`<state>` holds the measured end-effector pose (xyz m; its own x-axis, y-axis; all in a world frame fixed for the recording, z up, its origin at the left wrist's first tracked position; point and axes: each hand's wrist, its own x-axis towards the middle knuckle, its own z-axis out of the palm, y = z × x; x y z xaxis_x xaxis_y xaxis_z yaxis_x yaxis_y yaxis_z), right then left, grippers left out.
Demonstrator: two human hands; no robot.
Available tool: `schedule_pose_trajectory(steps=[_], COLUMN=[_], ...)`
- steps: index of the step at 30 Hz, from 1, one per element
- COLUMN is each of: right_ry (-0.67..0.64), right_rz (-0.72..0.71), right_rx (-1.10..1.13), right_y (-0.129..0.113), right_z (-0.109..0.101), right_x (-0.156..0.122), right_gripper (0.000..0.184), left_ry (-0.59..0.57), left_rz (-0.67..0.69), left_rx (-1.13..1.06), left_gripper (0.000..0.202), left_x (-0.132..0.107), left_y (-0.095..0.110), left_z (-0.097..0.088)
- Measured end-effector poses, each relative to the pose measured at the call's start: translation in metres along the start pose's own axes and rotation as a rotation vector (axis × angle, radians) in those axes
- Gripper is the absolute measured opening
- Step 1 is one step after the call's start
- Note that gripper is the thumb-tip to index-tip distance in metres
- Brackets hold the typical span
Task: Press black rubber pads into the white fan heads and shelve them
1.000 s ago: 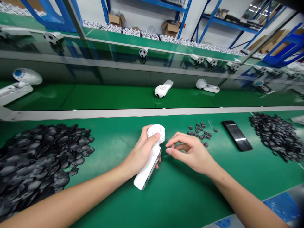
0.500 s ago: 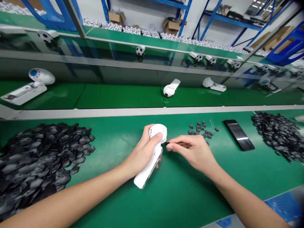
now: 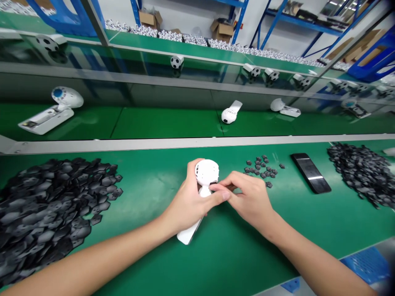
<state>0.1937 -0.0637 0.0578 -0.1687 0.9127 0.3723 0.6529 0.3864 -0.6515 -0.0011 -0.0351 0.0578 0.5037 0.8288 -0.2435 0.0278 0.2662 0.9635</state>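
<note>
My left hand (image 3: 193, 201) is closed around a white device with a round, slotted head (image 3: 206, 170) and a flat handle (image 3: 187, 235). Its thumb reaches across the neck and meets the fingertips of my right hand (image 3: 247, 193). Between my right fingertips, a small black piece (image 3: 213, 183) sits against the lower right edge of the round head; most of it is hidden. To the right of that hand, several small black pieces (image 3: 261, 167) are scattered on the green table.
A large heap of black hexagonal plates (image 3: 58, 205) covers the left side. On the right lie a black phone (image 3: 310, 172) and another black heap (image 3: 359, 172). Beyond the pale rail (image 3: 160, 142), white devices (image 3: 230, 114) rest on a green belt. Blue racks stand behind.
My right hand has brought the black piece against the round head. My left thumb has slid off the head towards my right fingertips. Devices on the belt have shifted to the right.
</note>
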Motion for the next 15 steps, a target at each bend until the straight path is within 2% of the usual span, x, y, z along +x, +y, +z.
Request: schedule_pose_trajectory(steps=[6,8,10,12,15], right_ry=[0.052,0.061,0.021,0.025,0.135], right_rz=[-0.143,-0.207,-0.25,-0.207,-0.001], right_rx=[-0.107,-0.083,-0.045,-0.019,-0.071], right_y=[0.007,0.009,0.012,0.019,0.039], right_z=[0.008,0.007,0.0,-0.015,-0.049], right_x=[0.004,0.007,0.011,0.015,0.021], right_gripper=[0.02,0.021,0.018,0.019,0.027], left_ry=[0.062,0.041,-0.029,-0.092,-0.115], left_rz=[0.008,-0.001,-0.032,-0.068,-0.081], left_rx=[-0.048,-0.074,-0.126,-0.197,-0.266], left_gripper=[0.073,0.075,0.078,0.082,0.082], left_x=[-0.001,0.001,0.003,0.007,0.011], left_y=[-0.004,-0.003,-0.001,0.002,0.007], left_z=[0.0,-0.001,-0.004,-0.007,-0.013])
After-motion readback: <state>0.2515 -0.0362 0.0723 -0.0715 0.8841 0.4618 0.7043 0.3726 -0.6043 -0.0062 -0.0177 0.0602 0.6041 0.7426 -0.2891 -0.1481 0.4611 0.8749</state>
